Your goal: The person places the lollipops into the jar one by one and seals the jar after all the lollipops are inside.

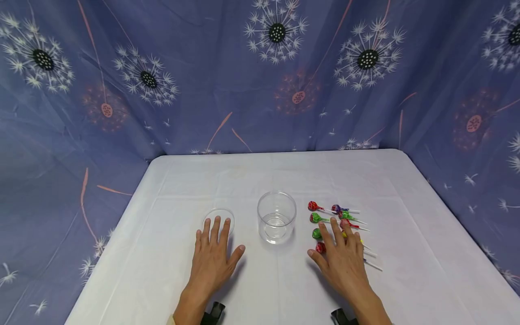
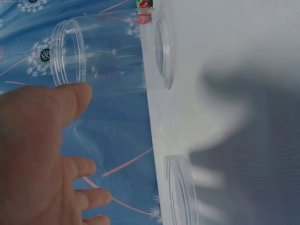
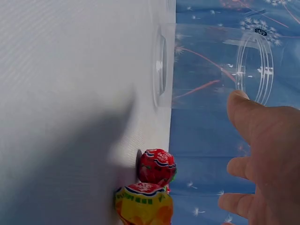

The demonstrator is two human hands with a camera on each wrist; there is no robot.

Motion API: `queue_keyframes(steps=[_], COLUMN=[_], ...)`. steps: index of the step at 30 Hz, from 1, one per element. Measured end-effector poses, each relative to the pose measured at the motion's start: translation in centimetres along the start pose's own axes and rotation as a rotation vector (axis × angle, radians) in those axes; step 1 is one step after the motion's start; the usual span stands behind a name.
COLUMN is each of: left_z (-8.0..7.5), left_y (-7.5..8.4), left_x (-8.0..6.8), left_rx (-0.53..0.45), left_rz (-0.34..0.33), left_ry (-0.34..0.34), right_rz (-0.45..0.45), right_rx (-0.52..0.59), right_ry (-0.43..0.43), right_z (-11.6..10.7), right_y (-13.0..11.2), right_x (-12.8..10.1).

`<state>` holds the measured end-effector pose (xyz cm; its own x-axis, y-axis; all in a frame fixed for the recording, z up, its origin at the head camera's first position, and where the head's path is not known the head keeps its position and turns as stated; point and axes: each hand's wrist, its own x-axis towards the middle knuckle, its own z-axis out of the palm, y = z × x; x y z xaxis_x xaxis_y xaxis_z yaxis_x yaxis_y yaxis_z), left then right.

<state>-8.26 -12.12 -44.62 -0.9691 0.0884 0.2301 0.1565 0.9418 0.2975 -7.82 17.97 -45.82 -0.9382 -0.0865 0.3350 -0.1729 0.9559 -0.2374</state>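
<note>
Where right hand hovers, lollipops half-hidden

- Clear jar: upright, open, empty.
- Clear lid: flat, left of the jar.
- Wrapped lollipops: red, green, purple, right of the jar.

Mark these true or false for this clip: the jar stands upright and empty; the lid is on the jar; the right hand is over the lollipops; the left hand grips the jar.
1. The clear jar stands upright and empty. True.
2. The lid is on the jar. False: it lies flat on the table, left of the jar, at the left hand's fingertips.
3. The right hand lies, fingers spread, over the lollipops. True.
4. The left hand grips the jar. False: it lies flat beside it, holding nothing.
</note>
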Motion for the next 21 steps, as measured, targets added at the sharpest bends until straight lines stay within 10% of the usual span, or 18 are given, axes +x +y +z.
queue_keyframes(steps=[21], left_z=[-0.6], left_y=[1.1], left_x=[2.1], left_rx=[-0.31], left_rz=[0.098], left_ry=[-0.025], right_rz=[0.015], right_rx=[0.052], right_ry=[0.035], right_z=[-1.9], right_y=[1.4], right_x=[-0.2])
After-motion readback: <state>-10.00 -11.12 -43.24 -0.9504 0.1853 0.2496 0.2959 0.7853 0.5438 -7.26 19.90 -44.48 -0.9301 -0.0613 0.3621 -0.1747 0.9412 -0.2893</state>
